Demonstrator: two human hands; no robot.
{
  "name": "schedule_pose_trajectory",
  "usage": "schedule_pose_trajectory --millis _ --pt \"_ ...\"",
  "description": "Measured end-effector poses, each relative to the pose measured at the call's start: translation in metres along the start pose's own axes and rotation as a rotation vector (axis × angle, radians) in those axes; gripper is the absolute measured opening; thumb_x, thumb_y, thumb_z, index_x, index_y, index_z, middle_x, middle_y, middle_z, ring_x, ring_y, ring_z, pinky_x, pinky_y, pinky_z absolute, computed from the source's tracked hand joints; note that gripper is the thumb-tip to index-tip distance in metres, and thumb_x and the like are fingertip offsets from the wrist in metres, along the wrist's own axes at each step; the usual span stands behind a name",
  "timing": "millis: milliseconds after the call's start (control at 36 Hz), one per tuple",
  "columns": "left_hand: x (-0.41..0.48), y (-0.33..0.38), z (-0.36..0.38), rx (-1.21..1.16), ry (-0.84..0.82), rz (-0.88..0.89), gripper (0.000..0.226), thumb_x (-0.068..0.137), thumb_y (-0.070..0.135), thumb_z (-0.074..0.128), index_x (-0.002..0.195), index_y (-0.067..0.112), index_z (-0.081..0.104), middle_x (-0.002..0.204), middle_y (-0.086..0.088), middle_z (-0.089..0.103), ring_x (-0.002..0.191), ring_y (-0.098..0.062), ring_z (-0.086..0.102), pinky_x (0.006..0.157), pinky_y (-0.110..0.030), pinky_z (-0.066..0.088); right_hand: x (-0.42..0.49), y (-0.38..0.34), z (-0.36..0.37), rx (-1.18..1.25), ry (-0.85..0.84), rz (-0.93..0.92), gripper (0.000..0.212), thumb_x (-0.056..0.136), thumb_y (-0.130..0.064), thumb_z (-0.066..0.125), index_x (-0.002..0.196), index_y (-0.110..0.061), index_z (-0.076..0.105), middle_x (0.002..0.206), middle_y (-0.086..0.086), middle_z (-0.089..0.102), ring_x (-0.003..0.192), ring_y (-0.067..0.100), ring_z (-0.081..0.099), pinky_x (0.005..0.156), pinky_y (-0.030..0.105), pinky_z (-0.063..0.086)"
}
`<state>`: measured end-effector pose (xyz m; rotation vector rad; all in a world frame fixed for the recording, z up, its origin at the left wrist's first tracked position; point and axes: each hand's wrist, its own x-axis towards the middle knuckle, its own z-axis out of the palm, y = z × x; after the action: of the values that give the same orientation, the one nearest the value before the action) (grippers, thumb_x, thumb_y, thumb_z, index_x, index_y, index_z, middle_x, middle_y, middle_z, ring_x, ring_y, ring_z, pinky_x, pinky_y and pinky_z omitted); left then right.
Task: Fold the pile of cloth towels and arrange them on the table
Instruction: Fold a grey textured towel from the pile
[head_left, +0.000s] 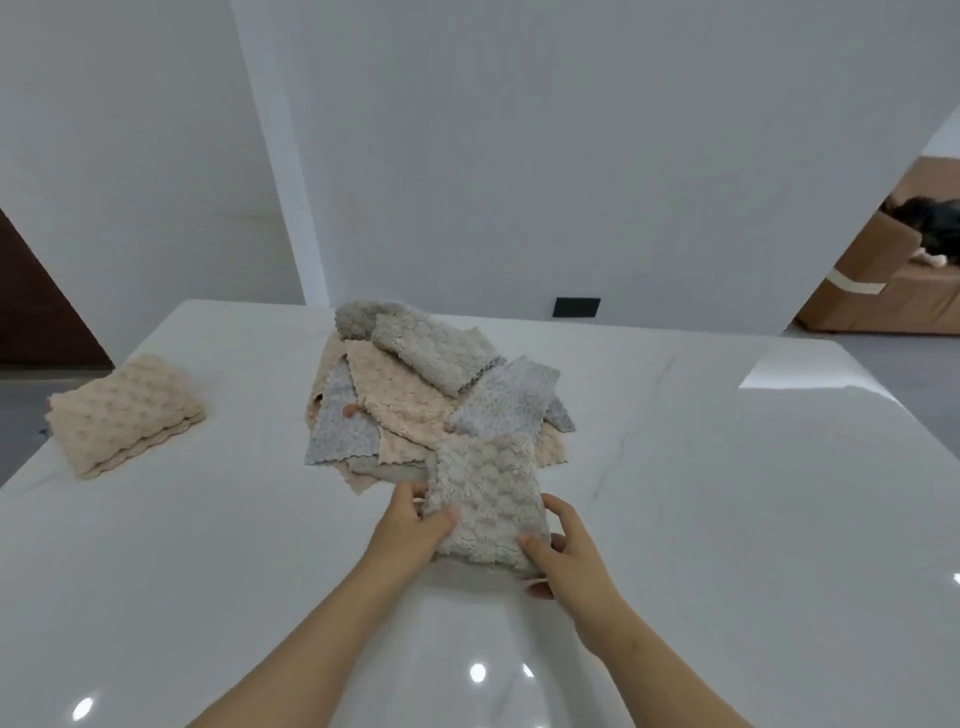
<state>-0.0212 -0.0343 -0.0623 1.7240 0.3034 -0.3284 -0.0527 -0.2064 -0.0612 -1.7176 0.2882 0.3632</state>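
Both hands work at the near side of the pile (415, 395) on my feed. The left hand (415, 525) pinches the left edge of a grey towel (488, 504), thumb on top, fingers curled under. The right hand (569, 564) grips its near right corner, thumb pressed on top. I see the towel folded, its far end overlapping the pile. Left of the pile, well apart, a folded peach stack (124, 410) lies on the white table (727, 493).
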Motion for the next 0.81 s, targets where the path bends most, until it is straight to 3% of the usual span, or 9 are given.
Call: schedule_pose_trajectory --millis 83,167,306,472,583,694,806 --pt "0.006 0.019 0.036 0.089 -0.099 0.040 0.039 0.087 0.021 0.061 0.117 0.022 0.037 0.097 0.010 0.053 0.082 -0.009 0.056 0.065 -0.023 0.049 0.004 0.000 -0.036 0.027 0.050 -0.011 0.029 0.093 -0.017 0.051 0.116 -0.034 0.044 0.078 0.003 0.061 0.050 0.009 0.057 0.048 0.022 0.045" --pt "0.013 0.031 0.077 0.127 -0.120 0.064 0.041 0.087 0.021 0.061 0.118 0.024 0.035 0.094 0.014 0.050 0.079 -0.007 0.054 0.061 -0.020 0.045 0.012 0.007 -0.079 0.040 0.090 -0.027 0.031 0.093 -0.016 0.052 0.119 -0.030 0.045 0.072 0.004 0.059 0.044 0.009 0.051 0.045 0.022 0.042" --pt "0.028 0.046 0.164 0.096 -0.075 0.110 0.040 0.089 0.017 0.059 0.113 0.027 0.029 0.090 0.022 0.037 0.080 0.004 0.047 0.066 -0.017 0.046 0.030 0.019 -0.162 0.084 0.106 -0.063 0.032 0.092 -0.014 0.053 0.114 -0.035 0.043 0.079 0.003 0.062 0.055 0.012 0.053 0.054 0.023 0.046" --pt "0.039 0.058 0.274 0.026 -0.040 0.110 0.051 0.089 0.012 0.056 0.127 0.031 0.027 0.105 0.003 0.057 0.084 -0.009 0.059 0.069 -0.022 0.046 0.046 0.032 -0.273 0.097 0.076 -0.073 0.033 0.092 -0.013 0.054 0.115 -0.031 0.041 0.093 0.002 0.064 0.067 0.012 0.057 0.057 0.017 0.046" --pt "0.032 0.063 0.341 0.044 -0.031 0.137 0.049 0.091 0.008 0.050 0.113 0.046 0.029 0.102 0.006 0.059 0.091 -0.012 0.062 0.081 -0.027 0.050 0.043 0.048 -0.337 0.109 0.063 -0.048 0.033 0.092 -0.009 0.053 0.117 -0.028 0.041 0.096 0.001 0.063 0.070 0.012 0.058 0.054 0.014 0.046" --pt "0.033 0.064 0.402 0.184 -0.023 0.147 0.031 0.093 0.007 0.046 0.100 0.037 0.041 0.117 0.009 0.049 0.105 -0.011 0.052 0.077 -0.018 0.041 0.041 0.069 -0.395 0.124 0.096 -0.022 0.036 0.090 -0.002 0.051 0.119 -0.022 0.041 0.102 0.007 0.063 0.075 0.014 0.060 0.048 0.010 0.045" --pt "0.044 0.062 0.451 0.259 -0.074 0.095 0.026 0.094 0.005 0.044 0.098 0.031 0.047 0.124 0.006 0.047 0.107 -0.014 0.050 0.076 -0.017 0.036 0.049 0.091 -0.443 0.164 0.184 0.003 0.034 0.089 0.001 0.052 0.112 -0.022 0.044 0.106 0.013 0.063 0.084 0.023 0.064 0.055 0.019 0.050"
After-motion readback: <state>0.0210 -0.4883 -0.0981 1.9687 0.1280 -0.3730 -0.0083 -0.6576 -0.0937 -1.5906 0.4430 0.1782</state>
